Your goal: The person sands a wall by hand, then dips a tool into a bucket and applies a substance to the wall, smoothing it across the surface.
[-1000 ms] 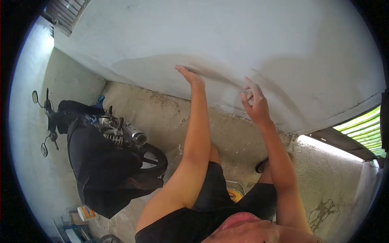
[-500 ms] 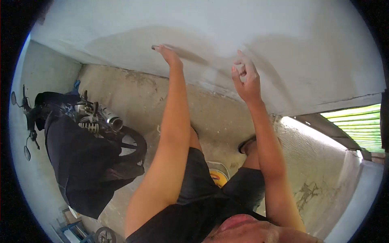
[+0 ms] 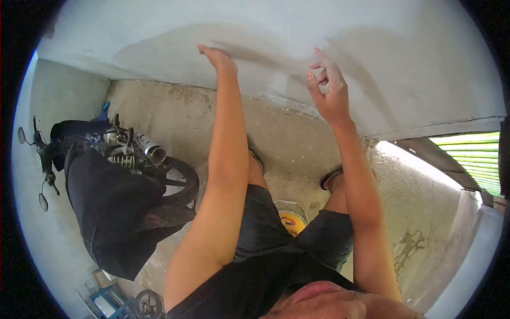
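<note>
My left hand (image 3: pixel 219 58) is raised with its fingers flat against the pale plastered wall (image 3: pixel 265 26), on a darker patch of it. Held up beside it, my right hand (image 3: pixel 330 90) sits close to the wall with its fingers loosely curled and apart, and nothing in it. Neither hand holds anything. My bare arms reach up from a dark shirt and shorts.
A motorcycle (image 3: pixel 106 175) draped with a dark cover stands on the concrete floor (image 3: pixel 287 138) at the left. A round can with a yellow lid (image 3: pixel 291 219) sits on the floor between my legs. A bright opening with green slats (image 3: pixel 470 157) lies at the right.
The view shifted slightly, so wall and floor moved. My left hand slid a little along the dark patch. My right hand stayed raised near the wall.
</note>
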`<state>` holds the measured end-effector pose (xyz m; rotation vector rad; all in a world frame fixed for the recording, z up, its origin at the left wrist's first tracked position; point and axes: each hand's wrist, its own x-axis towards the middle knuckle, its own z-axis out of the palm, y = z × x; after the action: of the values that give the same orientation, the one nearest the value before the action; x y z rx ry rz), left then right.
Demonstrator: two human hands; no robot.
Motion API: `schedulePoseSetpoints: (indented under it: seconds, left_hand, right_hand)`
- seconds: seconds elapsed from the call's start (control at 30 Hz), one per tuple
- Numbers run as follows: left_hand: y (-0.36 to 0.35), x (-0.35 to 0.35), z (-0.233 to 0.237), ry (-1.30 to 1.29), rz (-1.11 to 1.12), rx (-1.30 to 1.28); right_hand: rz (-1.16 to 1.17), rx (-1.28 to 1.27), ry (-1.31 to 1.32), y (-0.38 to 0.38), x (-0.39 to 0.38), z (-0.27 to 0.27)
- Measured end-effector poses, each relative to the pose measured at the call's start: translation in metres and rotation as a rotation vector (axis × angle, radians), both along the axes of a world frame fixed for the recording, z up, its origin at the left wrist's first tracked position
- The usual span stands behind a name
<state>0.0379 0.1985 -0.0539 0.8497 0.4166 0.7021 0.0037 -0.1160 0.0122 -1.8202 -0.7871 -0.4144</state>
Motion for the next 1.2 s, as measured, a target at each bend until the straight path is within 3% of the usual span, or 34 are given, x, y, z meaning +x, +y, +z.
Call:
schedulePoseSetpoints:
  seconds: [0.07, 0.2, 0.27, 0.3, 0.37, 0.47, 0.57, 0.67, 0.77, 0.9, 0.97, 1.0, 1.07, 1.2]
  left_hand:
    - [-0.018, 0.002, 0.038, 0.117, 0.240, 0.048]
    - [-0.013, 0.007, -0.010, 0.131, 0.250, 0.126]
    - [-0.009, -0.001, -0.014, 0.012, 0.006, -0.050]
    - [-0.015, -0.005, 0.005, 0.010, 0.010, -0.039]
    - [-0.036, -0.009, 0.054, 0.158, 0.227, 0.064]
    - [-0.005, 0.007, -0.012, 0.137, 0.205, 0.249]
    - [-0.005, 0.001, -0.006, 0.013, 0.092, 0.041]
    - [-0.033, -0.017, 0.050, 0.050, 0.183, 0.186]
    - [-0.013, 0.004, -0.020, 0.205, 0.145, 0.177]
    - [-0.016, 0.003, -0.002, 0.153, 0.097, -0.029]
    - [-0.032, -0.009, 0.044, 0.021, 0.136, 0.265]
    - [-0.022, -0.005, 0.025, 0.024, 0.139, 0.271]
    - [0.001, 0.018, -0.028, 0.166, 0.199, 0.257]
    - [-0.015, -0.006, 0.015, 0.015, 0.055, -0.042]
  right_hand:
    - [-0.004, -0.021, 0.007, 0.001, -0.003, 0.003]
    - [0.009, -0.015, 0.015, 0.001, 0.000, 0.000]
    - [0.005, -0.014, 0.032, 0.000, 0.000, 0.001]
    - [0.009, -0.004, 0.030, 0.000, -0.001, 0.002]
    - [-0.003, -0.025, 0.018, -0.001, -0.004, 0.004]
    - [0.010, -0.033, 0.054, -0.002, -0.003, 0.003]
    - [0.006, -0.035, 0.034, -0.003, -0.005, 0.002]
    - [0.004, -0.046, 0.028, -0.005, -0.006, 0.003]
    - [0.006, -0.059, 0.080, -0.007, -0.007, 0.003]
    - [0.004, -0.051, 0.025, -0.009, -0.005, 0.003]
    - [0.009, -0.023, 0.025, -0.007, -0.005, 0.004]
    - [0.013, -0.017, 0.028, -0.005, -0.007, 0.003]
    - [-0.007, -0.072, 0.081, -0.004, -0.005, 0.003]
    - [0.017, -0.045, 0.069, -0.004, -0.007, 0.004]
